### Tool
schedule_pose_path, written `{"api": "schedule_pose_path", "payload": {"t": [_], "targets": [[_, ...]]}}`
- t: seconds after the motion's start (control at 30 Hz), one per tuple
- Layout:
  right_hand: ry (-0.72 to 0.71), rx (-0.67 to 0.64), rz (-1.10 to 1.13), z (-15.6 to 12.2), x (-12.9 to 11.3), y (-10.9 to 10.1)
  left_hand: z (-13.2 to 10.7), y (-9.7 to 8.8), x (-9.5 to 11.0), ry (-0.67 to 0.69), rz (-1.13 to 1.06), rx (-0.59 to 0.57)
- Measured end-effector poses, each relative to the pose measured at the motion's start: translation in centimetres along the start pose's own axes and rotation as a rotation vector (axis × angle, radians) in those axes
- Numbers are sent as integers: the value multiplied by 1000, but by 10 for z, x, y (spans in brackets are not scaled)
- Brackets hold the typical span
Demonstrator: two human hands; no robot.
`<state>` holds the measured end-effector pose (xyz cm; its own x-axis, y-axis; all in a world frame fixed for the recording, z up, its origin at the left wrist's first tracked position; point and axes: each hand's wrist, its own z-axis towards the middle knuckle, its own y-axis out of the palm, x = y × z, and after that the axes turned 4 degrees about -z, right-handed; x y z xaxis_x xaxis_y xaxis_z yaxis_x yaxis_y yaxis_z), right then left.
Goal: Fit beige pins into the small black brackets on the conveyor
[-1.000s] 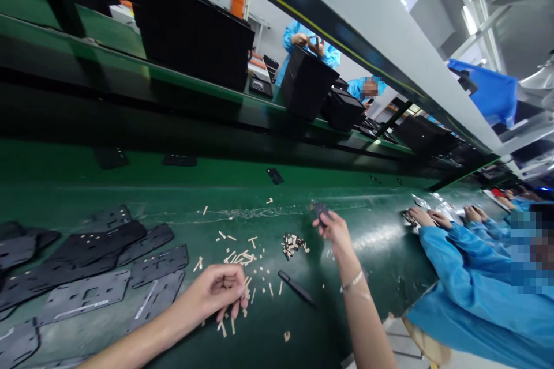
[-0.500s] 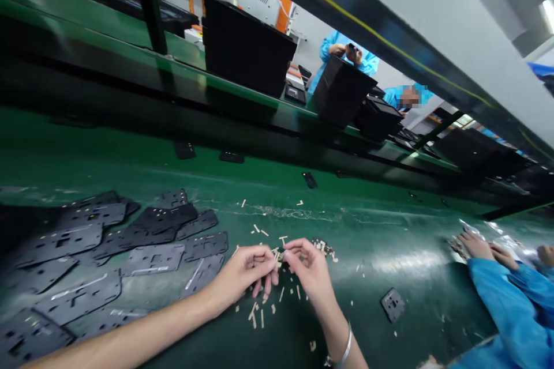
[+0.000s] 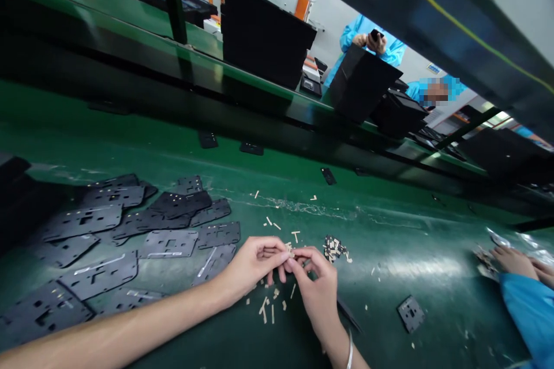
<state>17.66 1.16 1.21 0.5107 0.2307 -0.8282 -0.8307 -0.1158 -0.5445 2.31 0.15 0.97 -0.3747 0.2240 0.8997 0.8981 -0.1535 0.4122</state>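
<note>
My left hand (image 3: pixel 262 262) and my right hand (image 3: pixel 315 285) meet at the fingertips over the green bench. Thumb and fingers of each are pinched together. Whatever is between them is too small and too covered to name. Small beige strips (image 3: pixel 272 312) lie scattered below and around the hands. Just beyond my right hand is a little heap of black and beige bits (image 3: pixel 335 248). A dark flat piece (image 3: pixel 348 316) lies beside my right wrist, partly hidden by it. Left of my left hand, thin black plates with cut-outs (image 3: pixel 169 243) overlap in a loose spread.
A single black plate (image 3: pixel 411 314) lies to the right. A co-worker's hand (image 3: pixel 515 262) in a blue sleeve (image 3: pixel 528 311) works at the far right. Along the back runs a raised shelf with black boxes (image 3: pixel 266 40). Behind it another person (image 3: pixel 372 43) holds a dark object.
My fingertips, slightly apart before, now touch, with the right hand closed in toward the left. The camera has turned a little left, and the dark piece by my right wrist has come into view.
</note>
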Motion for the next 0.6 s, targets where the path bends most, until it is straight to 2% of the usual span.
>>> {"api": "schedule_pose_path", "payload": {"t": [0.17,0.37,0.53,0.6], "targets": [[-91,46,3,-3,-4,-2,1,0,-3,-8,13,-1],[-109,36,12,-1,-4,-5,-3,0,-1,5,56,19],[-182,205,-141,12,8,-19,-4,-2,0,6,66,16],[-216,235,-234,18,13,-25,-3,-2,-2,-8,55,5]]}}
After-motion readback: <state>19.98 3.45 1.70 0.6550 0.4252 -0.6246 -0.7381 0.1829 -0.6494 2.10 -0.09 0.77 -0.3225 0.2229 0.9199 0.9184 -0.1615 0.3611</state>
